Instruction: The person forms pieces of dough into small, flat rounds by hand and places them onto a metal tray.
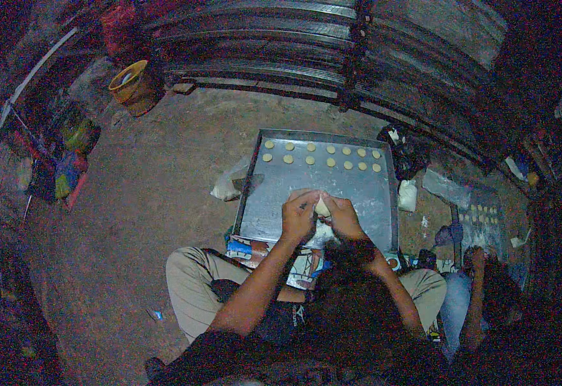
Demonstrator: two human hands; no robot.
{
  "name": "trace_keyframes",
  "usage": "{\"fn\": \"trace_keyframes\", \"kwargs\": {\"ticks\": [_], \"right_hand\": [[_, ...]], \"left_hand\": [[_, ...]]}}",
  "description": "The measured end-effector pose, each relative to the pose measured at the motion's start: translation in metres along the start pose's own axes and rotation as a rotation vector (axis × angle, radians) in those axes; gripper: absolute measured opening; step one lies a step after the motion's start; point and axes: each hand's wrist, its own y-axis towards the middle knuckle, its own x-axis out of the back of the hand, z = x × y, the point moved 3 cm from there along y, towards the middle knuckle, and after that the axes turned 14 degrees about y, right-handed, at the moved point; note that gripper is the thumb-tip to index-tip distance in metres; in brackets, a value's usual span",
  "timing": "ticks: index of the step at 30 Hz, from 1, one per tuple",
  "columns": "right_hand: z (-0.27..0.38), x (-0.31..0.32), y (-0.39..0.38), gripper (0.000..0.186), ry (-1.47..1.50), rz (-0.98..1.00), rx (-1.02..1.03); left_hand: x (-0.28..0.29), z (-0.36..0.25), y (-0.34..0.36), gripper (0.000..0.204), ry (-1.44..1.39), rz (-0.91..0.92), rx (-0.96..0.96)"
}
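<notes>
In front of my crossed legs lies a metal tray (262, 186), floured, with two rows of several flat, pale dough rounds (329, 161) along its far part. My left hand (299, 215) and my right hand (341, 212) meet over the near middle of the tray, fingers closed on a pale lump of dough (322, 207). Just below them a patch of white flour (325, 235) shows on the tray. A printed, colourful base (249, 249) shows under the tray's near edge.
A seated person (477, 296) at the right has another tray (484, 228) of rounds. White bags (407, 195) and a dark bag (410, 164) flank my tray. A yellow bucket (133, 90) stands back left; bundles (72, 167) lie left. Shutter-like metal (262, 48) bounds the back.
</notes>
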Motion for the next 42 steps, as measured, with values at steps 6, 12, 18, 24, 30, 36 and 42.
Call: {"fn": "trace_keyframes", "kwargs": {"ticks": [6,12,18,24,30,36,42], "right_hand": [[0.019,0.011,-0.004,0.033,0.059,-0.037,0.165],[0.073,-0.012,-0.033,0.029,-0.239,0.017,0.448],[0.083,-0.012,-0.032,0.034,-1.09,0.067,0.577],[0.071,-0.011,-0.031,0.036,-0.974,-0.02,0.592],[0.034,0.003,-0.004,0.045,-0.187,0.033,0.12],[0.065,-0.02,-0.029,0.038,-0.344,0.2,-0.019],[0.08,-0.023,-0.037,0.036,-0.481,0.091,0.25]], "left_hand": [[-0.01,-0.022,0.002,0.048,-0.353,0.187,-0.106],[-0.015,0.007,0.0,0.045,-0.679,0.302,0.134],[-0.005,-0.023,-0.006,0.034,-0.883,0.484,0.279],[0.003,-0.03,-0.008,0.032,-0.667,0.436,0.319],[0.0,-0.013,-0.002,0.029,-0.407,0.181,0.28],[-0.001,-0.004,-0.006,0.023,-0.607,0.043,0.364],[-0.019,-0.004,-0.006,0.022,-0.469,0.015,0.153]]}}
